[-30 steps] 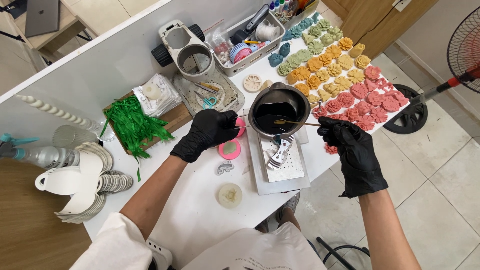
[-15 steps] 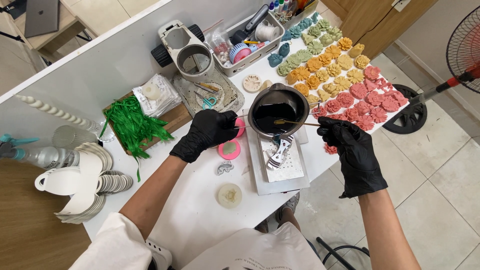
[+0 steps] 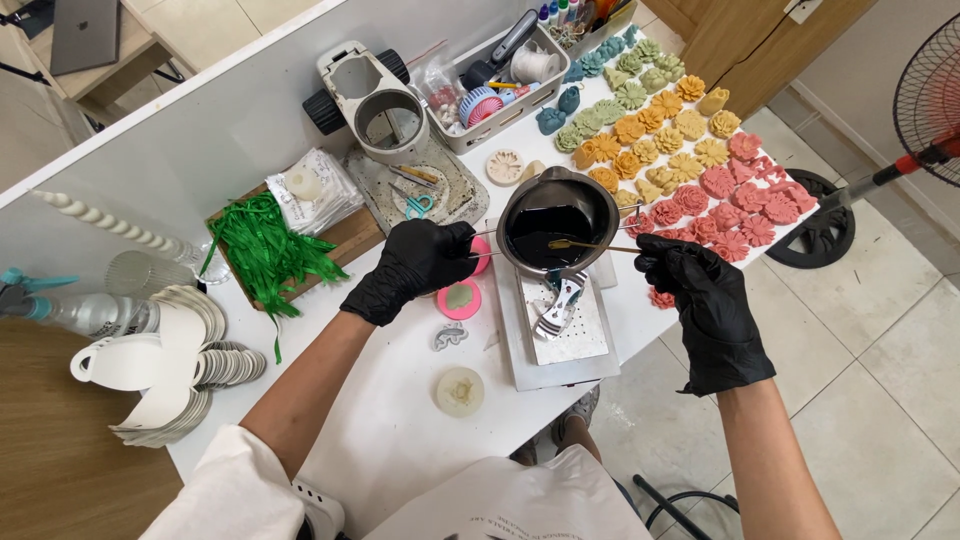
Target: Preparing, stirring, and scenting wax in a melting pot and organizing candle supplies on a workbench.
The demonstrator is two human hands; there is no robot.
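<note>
place: small home craft workshop | shown by: white worktable (image 3: 400, 420) crowded with rows of coloured moulded flowers (image 3: 690, 170), a melting pot (image 3: 557, 222) of dark liquid, a supply tray (image 3: 490, 75), green shredded filler (image 3: 265, 245) | surroundings: tiled floor (image 3: 880, 400), standing fan (image 3: 925, 90)

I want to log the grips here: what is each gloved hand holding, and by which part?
The right hand pinches the near end of a thin stick whose tip is in the dark pot. The left hand grips the pot's handle at its side.

Beige tiled floor (image 3: 880, 330); white table (image 3: 400, 430); wooden door (image 3: 740, 40); standing fan (image 3: 925, 90).
</note>
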